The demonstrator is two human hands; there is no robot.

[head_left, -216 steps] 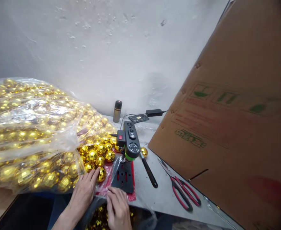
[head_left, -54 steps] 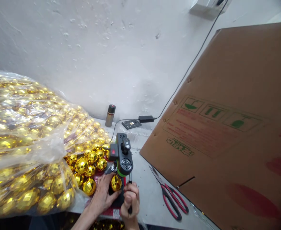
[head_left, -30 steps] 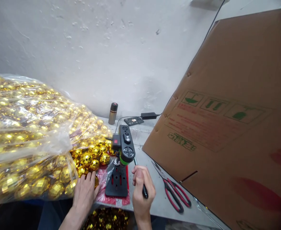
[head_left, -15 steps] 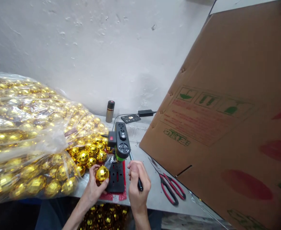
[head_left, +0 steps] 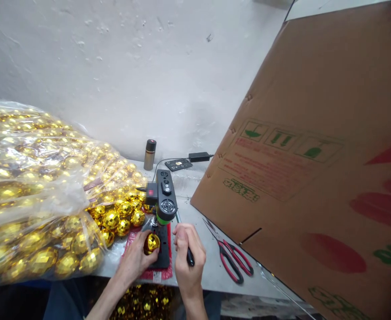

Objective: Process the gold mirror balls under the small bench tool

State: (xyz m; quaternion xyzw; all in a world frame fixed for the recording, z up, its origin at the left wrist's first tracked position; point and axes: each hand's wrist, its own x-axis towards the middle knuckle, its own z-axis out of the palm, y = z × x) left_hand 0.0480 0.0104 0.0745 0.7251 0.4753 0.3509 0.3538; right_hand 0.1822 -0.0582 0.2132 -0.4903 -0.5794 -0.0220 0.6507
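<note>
My left hand is closed around a gold faceted bauble, held over the black slotted base plate of a small bench drill press. The ball sits under and slightly in front of the machine's head. My right hand is wrapped around a lever handle whose black end sticks out below the fingers. Its metal rod runs up beside the head; where it joins the machine is hidden. Red plastic wrap lies beneath the base plate.
Left, a large clear bag spills several gold baubles beside the machine. Red-and-black scissors lie right, near a big tilted cardboard box. Behind are a spray can, a dark flat case and a power adapter.
My left hand has carried the gold bauble rightward, from the base plate's left edge to over the plate. My right hand keeps its grip on the handle. The view has shifted slightly.
</note>
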